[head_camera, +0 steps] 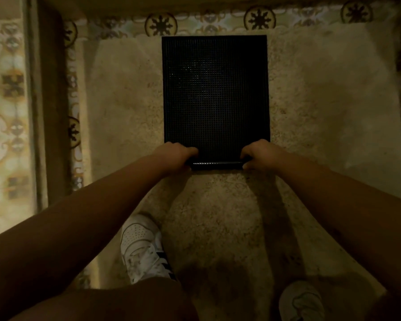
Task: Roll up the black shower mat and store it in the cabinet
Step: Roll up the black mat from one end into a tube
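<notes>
Nearest to us are our knees and two white shoes (142, 247) on the speckled floor (116, 107), which has a patterned tile border (162, 24) at its far edge. From left to right, our left hand (175, 155) and right hand (261, 154) are apart, each closed on one end of the rolled near edge of the black shower mat (215, 89). We judge the rolling only started: most of it lies flat. No cabinet is visible.

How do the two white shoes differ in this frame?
The left shoe shows almost whole, with dark side stripes and a perforated toe; the right shoe is cut off by the frame's bottom edge and shows no stripes. The left sits farther forward, nearer the mat. Both are white and stand on the speckled floor.
</notes>
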Demonstrator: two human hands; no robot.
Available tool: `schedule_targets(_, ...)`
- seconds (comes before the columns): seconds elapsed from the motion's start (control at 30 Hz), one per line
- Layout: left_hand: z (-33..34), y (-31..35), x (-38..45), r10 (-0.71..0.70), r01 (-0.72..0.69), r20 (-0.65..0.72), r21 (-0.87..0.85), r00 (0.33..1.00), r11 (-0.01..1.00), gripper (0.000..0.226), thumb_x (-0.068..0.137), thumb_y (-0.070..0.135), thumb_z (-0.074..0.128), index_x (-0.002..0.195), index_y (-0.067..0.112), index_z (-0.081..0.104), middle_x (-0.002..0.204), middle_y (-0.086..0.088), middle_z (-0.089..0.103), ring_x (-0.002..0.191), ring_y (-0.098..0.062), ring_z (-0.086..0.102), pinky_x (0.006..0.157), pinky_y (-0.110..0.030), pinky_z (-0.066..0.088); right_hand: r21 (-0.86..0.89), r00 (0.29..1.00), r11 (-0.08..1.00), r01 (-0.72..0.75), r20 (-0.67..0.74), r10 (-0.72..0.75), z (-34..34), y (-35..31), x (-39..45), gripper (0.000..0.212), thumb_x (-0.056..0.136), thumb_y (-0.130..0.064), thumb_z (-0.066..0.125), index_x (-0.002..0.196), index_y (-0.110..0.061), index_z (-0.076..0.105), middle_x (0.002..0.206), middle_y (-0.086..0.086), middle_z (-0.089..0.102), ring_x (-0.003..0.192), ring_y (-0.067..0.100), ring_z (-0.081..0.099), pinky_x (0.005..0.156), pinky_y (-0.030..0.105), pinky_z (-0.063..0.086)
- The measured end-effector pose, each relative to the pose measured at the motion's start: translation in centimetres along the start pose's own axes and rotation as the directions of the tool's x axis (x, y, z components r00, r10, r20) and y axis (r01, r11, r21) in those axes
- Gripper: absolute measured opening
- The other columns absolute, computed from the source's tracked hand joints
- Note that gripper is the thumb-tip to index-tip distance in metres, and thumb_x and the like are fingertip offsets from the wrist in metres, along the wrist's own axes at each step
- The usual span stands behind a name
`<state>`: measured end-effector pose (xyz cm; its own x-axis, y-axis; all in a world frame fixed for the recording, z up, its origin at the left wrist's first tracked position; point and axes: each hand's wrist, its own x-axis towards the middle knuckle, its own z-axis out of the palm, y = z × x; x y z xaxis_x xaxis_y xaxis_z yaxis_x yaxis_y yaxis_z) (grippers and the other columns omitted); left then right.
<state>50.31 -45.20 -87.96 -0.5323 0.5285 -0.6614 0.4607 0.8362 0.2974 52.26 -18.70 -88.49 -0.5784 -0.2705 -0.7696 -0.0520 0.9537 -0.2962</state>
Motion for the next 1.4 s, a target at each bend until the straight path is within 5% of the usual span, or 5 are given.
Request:
schedule_targets(0.37, 0.5, -0.2, 0.2, 0.015, -0.016, -0.026, -0.054, 1.000, 0.998, 0.038, 0.090, 0.023, 0.061, 0.128, 0.022, 0.057, 0.120, -0.009, 0.055, 0.107, -0.028, 0.055, 0.087, -0.041, 0.049, 0.129, 0.994, 0.991, -0.030, -0.097, 0.043, 0.6, 0.6, 0.4, 0.039, 0.079, -0.021, 0.076, 0.116, -0.012, 0.064, 0.112, 0.009, 0.058, 0.095, 0.022, 0.056, 0.075, 0.027, 0.044)
schedule_targets(0.57, 0.8, -0.8, -0.6, 0.041, -0.053, -0.128, -0.094, 0.991, 0.994, 0.043, 0.087, 0.025, 0.064, 0.129, 0.022, 0.053, 0.121, -0.007, 0.061, 0.107, -0.028, 0.058, 0.083, -0.038, 0.049, 0.287, 0.989, 0.956, -0.069, -0.104, 0.102, 0.5, 1.0, 0.6, 0.028, 0.071, -0.018, 0.082, 0.078, -0.022, 0.056, 0.085, -0.004, 0.055, 0.076, 0.015, 0.053, 0.053, 0.024, 0.037)
schedule_targets(0.8, 2.3, -0.9, -1.9, 0.200, -0.118, -0.307, 0.264, 0.930, 0.957, 0.033, 0.088, 0.025, 0.059, 0.121, 0.025, 0.060, 0.097, -0.007, 0.065, 0.093, -0.030, 0.058, 0.076, -0.040, 0.038, 0.310, 0.992, 0.948, -0.069, -0.081, 0.098, 0.2, 1.1, 0.8, 0.023, 0.071, -0.020, 0.082, 0.077, -0.021, 0.060, 0.081, -0.005, 0.057, 0.071, 0.010, 0.052, 0.052, 0.023, 0.038)
schedule_targets(1.1, 3.9, 0.6, -2.3, 0.092, -0.002, -0.287, 0.298, 0.953, 0.954, 0.049, 0.091, 0.023, 0.049, 0.139, 0.014, 0.042, 0.129, -0.012, 0.055, 0.113, -0.034, 0.049, 0.085, -0.046, 0.039, 0.343, 0.975, 0.936, -0.085, -0.167, 0.149, 0.7, 1.3, 0.8, 0.026, 0.072, -0.022, 0.082, 0.093, -0.014, 0.070, 0.092, 0.002, 0.060, 0.087, 0.018, 0.057, 0.071, 0.027, 0.045)
schedule_targets(1.4, 5.0, 1.7, -1.6, -0.044, 0.155, -0.274, 0.399, 0.961, 0.904, 0.062, 0.094, 0.033, 0.037, 0.149, 0.008, 0.021, 0.153, -0.021, 0.026, 0.134, -0.037, 0.029, 0.097, -0.049, 0.035, 0.447, 0.943, 0.893, -0.049, -0.275, 0.189, 1.2, 1.7, 0.6, 0.027, 0.072, -0.022, 0.082, 0.079, -0.012, 0.058, 0.078, 0.002, 0.057, 0.071, 0.018, 0.052, 0.053, 0.027, 0.036)
